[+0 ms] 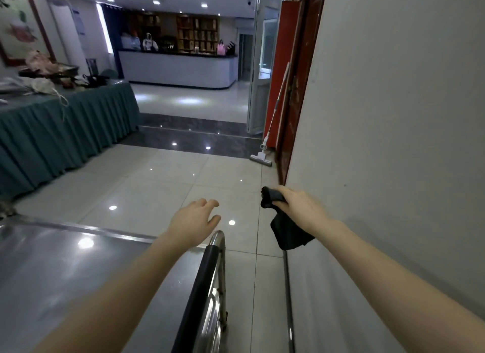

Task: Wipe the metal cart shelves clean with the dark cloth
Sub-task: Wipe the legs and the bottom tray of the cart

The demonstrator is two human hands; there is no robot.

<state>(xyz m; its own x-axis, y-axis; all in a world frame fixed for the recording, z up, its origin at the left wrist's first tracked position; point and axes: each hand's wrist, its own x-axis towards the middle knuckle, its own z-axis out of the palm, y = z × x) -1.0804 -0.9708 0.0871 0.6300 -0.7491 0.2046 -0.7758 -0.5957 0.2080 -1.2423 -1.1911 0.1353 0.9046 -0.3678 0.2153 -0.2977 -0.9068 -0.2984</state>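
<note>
Soft, limp dark cloth (287, 229) hangs bunched in the right hand's (299, 207) curled grip; left hand (193, 221) spread empty.

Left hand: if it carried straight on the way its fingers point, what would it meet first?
Nothing close: the left hand points forward-right past the cart handle over bare floor. Far along that line stands the mop, though depth is unclear.
</note>
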